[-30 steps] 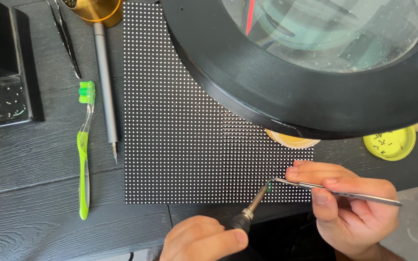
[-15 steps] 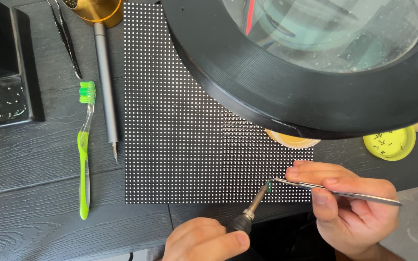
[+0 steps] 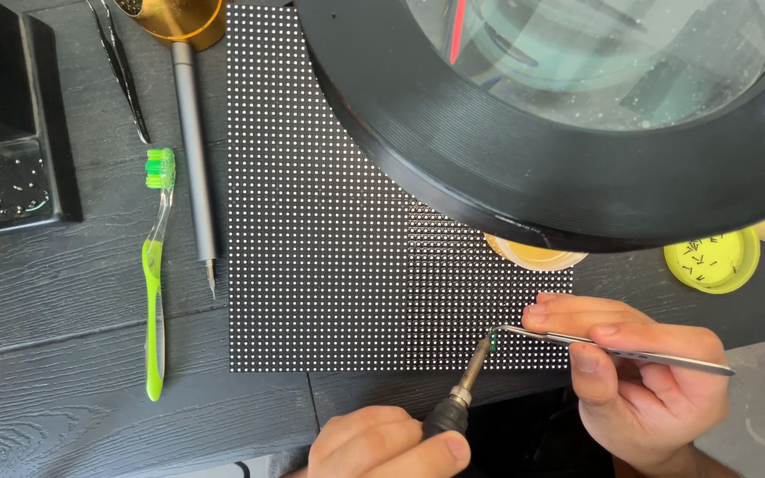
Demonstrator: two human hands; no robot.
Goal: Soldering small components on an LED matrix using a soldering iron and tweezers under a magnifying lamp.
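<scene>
A black panel covered in a grid of small white dots lies flat on the dark wooden table. My left hand grips a black-handled soldering iron whose tip meets the panel near its bottom right corner. My right hand pinches metal tweezers; their bent tips touch the same spot as the iron tip. A large round magnifier lamp hangs over the panel's upper right part and hides it.
Left of the panel lie a green toothbrush, a grey pen-shaped tool and dark tweezers. A black tray sits far left, a brass holder at the top. A yellow tin and an amber pot stand under the lamp.
</scene>
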